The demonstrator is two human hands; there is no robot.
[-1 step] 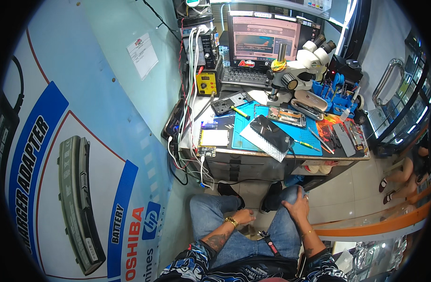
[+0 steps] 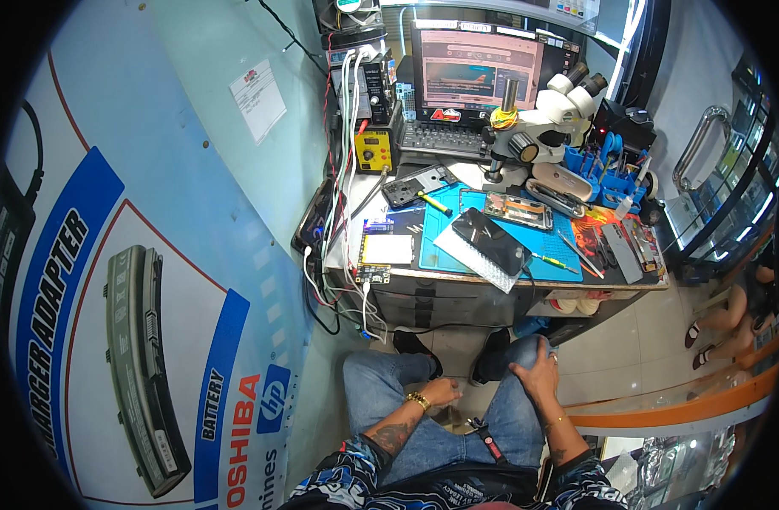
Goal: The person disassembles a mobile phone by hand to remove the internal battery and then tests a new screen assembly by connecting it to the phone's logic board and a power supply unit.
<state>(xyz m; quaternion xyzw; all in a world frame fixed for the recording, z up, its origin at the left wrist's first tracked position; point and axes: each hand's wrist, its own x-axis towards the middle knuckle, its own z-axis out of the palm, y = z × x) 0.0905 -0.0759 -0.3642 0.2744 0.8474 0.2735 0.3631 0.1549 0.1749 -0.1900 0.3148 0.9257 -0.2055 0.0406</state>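
Note:
My left hand [image 2: 440, 392] hangs loosely over the inside of my left thigh, a gold-coloured bracelet on its wrist. Its fingers are slack and slightly bent, partly hidden, and nothing shows in them. Over my right knee lies my right hand [image 2: 538, 374], thumb and fingers apart, touching only the jeans. On the workbench ahead, beyond both hands, a black smartphone [image 2: 491, 240] rests on bubble wrap [image 2: 462, 257]. A blue work mat [image 2: 440, 248] lies beneath, with an opened phone frame [image 2: 518, 210] and a yellow-green screwdriver [image 2: 555, 262].
A microscope [image 2: 546, 119] stands by a monitor [image 2: 478, 72] and keyboard [image 2: 444, 139]. White cables [image 2: 348, 170] run down beside a yellow power unit [image 2: 376, 149]. A blue tool holder [image 2: 614, 174] sits at right. The printed wall panel [image 2: 262, 229] closes off the left side; another person's legs [image 2: 721, 316] show far right.

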